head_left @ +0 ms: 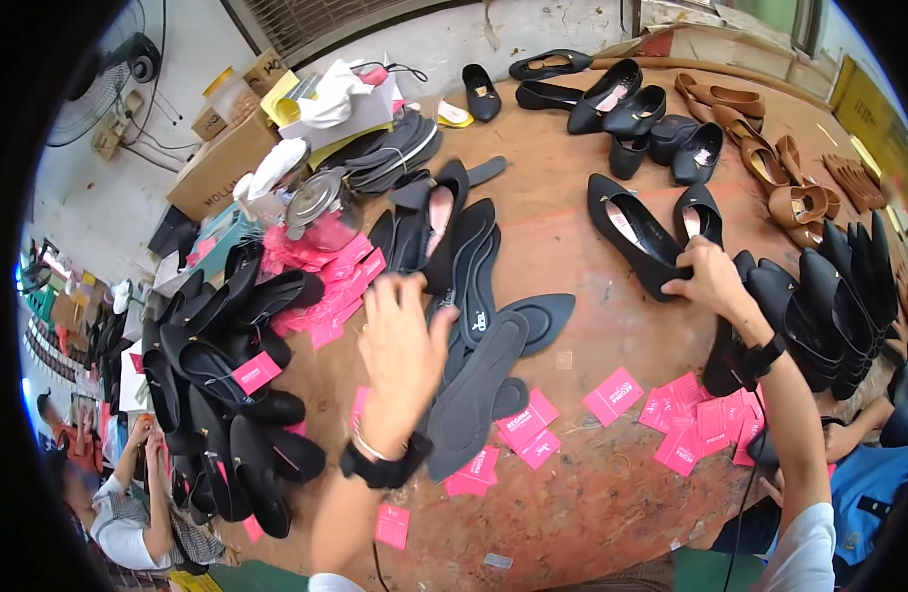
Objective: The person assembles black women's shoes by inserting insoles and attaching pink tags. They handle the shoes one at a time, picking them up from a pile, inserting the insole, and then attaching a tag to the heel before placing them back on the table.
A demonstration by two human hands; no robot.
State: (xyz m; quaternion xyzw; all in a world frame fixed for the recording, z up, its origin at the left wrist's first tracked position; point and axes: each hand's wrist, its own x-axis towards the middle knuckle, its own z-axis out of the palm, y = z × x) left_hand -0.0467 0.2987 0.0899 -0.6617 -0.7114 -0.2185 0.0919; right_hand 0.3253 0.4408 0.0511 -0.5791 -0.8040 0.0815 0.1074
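Note:
Two black pointed flat shoes with pink-printed insoles stand side by side right of the middle. My right hand (709,284) is closed on the heel of the left black flat shoe (634,242), its fingers also close to the other black shoe (699,209). My left hand (403,350) hovers beside a stack of dark insoles (479,400), thumb apart from the fingers; nothing shows in it. Just beyond it, another black shoe (449,222) with a pink insole lies among loose black insoles. Pink cards (526,429) are scattered on the near side of the table.
Black shoes (222,375) are heaped at the left, with more black shoes (819,306) in a row at right. Brown shoes (760,158) stand far right. Pink packets (321,281), a glass jar (321,207) and cartons (217,163) crowd the back left. Other people sit at both sides.

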